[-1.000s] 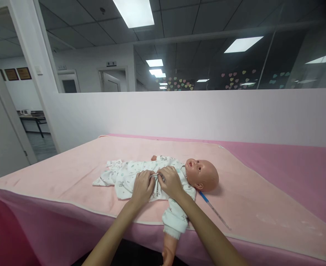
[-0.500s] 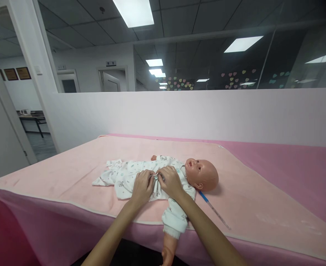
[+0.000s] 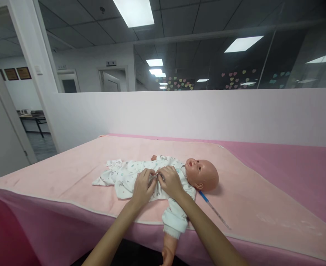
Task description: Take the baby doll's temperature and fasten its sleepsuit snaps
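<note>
A baby doll (image 3: 204, 173) lies on its back, head to the right, dressed in a white printed romper (image 3: 124, 181). My left hand (image 3: 144, 187) pinches the front edge of the romper at the belly. Right beside it, my right hand (image 3: 170, 181) pinches the same edge, the fingertips of both hands nearly meeting. The button between them is now hidden by my fingers. One sleeved arm of the doll (image 3: 170, 247) hangs over the table's front edge, under my right forearm. A green button (image 3: 178, 171) shows near the collar.
A thin stick with a blue end, perhaps a thermometer (image 3: 215, 210), lies beside the doll's head. The peach mat (image 3: 68, 173) covers a pink-draped table (image 3: 276, 162). Behind it stands a low white wall (image 3: 179, 114) with glass above. A door (image 3: 4, 122) is at left.
My left fingers have shifted slightly up and in over the romper's edge, covering the button that showed before. My right hand and the doll stay in place.
</note>
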`<state>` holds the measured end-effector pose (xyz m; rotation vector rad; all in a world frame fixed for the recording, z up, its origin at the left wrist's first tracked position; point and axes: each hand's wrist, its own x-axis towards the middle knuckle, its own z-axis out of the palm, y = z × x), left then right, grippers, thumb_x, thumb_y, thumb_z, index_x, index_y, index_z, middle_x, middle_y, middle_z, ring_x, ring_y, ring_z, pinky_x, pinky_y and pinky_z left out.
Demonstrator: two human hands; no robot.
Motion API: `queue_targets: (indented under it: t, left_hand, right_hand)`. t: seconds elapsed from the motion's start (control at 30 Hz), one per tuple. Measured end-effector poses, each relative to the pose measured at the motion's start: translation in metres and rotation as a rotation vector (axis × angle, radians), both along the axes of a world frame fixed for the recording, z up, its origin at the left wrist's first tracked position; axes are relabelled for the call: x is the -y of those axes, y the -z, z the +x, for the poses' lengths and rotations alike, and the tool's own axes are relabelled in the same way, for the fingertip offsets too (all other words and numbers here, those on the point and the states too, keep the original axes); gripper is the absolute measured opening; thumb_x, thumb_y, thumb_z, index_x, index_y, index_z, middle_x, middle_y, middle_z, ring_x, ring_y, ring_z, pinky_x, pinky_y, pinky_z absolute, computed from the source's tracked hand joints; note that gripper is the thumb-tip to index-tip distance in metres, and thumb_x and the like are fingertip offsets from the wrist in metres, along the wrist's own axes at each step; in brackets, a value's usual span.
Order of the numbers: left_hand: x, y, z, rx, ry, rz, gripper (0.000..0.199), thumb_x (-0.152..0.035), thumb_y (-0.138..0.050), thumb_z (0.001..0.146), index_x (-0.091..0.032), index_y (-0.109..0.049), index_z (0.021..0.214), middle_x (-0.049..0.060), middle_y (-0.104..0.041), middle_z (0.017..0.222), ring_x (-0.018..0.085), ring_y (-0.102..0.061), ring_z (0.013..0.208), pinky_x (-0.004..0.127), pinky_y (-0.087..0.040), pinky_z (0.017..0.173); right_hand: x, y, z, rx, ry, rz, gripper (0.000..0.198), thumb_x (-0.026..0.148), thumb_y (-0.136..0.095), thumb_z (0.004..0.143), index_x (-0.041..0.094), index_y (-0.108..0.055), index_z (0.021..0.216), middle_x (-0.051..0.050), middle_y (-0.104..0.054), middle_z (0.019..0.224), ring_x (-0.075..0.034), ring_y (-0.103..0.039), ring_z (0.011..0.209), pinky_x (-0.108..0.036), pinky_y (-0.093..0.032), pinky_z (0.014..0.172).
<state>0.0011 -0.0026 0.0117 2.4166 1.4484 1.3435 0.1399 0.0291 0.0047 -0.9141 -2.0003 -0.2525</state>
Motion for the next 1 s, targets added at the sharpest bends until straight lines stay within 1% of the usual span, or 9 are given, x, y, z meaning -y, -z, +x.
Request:
queue_targets:
  t: [0.17, 0.4, 0.63, 0.8, 1.0]
  left_hand:
    - [0.0006, -0.0004, 0.0005, 0.004, 0.020, 0.050, 0.015, -0.018, -0.037, 0.080, -0.021, -0.050, 0.087, 0.003, -0.053, 0.088, 0.017, -0.051, 0.082, 0.030, -0.042, 0.073]
    - [0.0017, -0.0003, 0.0005, 0.023, 0.041, 0.081, 0.013, -0.019, -0.041, 0.080, -0.020, -0.054, 0.080, 0.004, -0.050, 0.089, 0.016, -0.052, 0.080, 0.029, -0.043, 0.073]
    - [-0.0009, 0.0016, 0.0005, 0.010, 0.028, 0.066, 0.015, -0.019, -0.041, 0.080, -0.021, -0.053, 0.089, 0.003, -0.053, 0.091, 0.017, -0.052, 0.085, 0.031, -0.042, 0.075]
    - [-0.0033, 0.0034, 0.0000, -0.022, -0.011, 0.075, 0.013, -0.019, -0.045, 0.078, -0.022, -0.053, 0.088, 0.001, -0.057, 0.088, 0.018, -0.051, 0.084, 0.032, -0.039, 0.076]
    - [-0.0047, 0.0037, 0.0000, -0.034, -0.040, 0.080, 0.015, -0.017, -0.048, 0.074, -0.022, -0.054, 0.086, 0.000, -0.059, 0.086, 0.018, -0.051, 0.083, 0.032, -0.038, 0.076]
  right_hand:
    - [0.0006, -0.0003, -0.0003, 0.000, 0.003, -0.002, 0.013, 0.011, -0.044, 0.079, 0.019, -0.055, 0.078, -0.001, -0.059, 0.074, -0.015, -0.050, 0.074, -0.030, -0.034, 0.076]
    - [0.0008, -0.0002, 0.0000, 0.002, 0.008, -0.017, 0.012, 0.011, -0.046, 0.078, 0.019, -0.054, 0.078, -0.001, -0.060, 0.075, -0.015, -0.050, 0.075, -0.030, -0.034, 0.076]
    - [0.0004, 0.0008, 0.0003, 0.007, 0.006, -0.017, 0.013, 0.011, -0.045, 0.078, 0.019, -0.056, 0.079, -0.001, -0.060, 0.075, -0.016, -0.050, 0.076, -0.030, -0.033, 0.076]
    - [-0.0004, 0.0013, 0.0001, 0.006, 0.013, -0.007, 0.013, 0.012, -0.045, 0.079, 0.019, -0.056, 0.078, -0.002, -0.060, 0.075, -0.016, -0.050, 0.075, -0.030, -0.034, 0.076]
    - [-0.0002, 0.0020, 0.0000, 0.005, 0.018, -0.007, 0.013, 0.012, -0.045, 0.079, 0.019, -0.056, 0.079, -0.002, -0.060, 0.074, -0.016, -0.050, 0.075, -0.030, -0.034, 0.076]
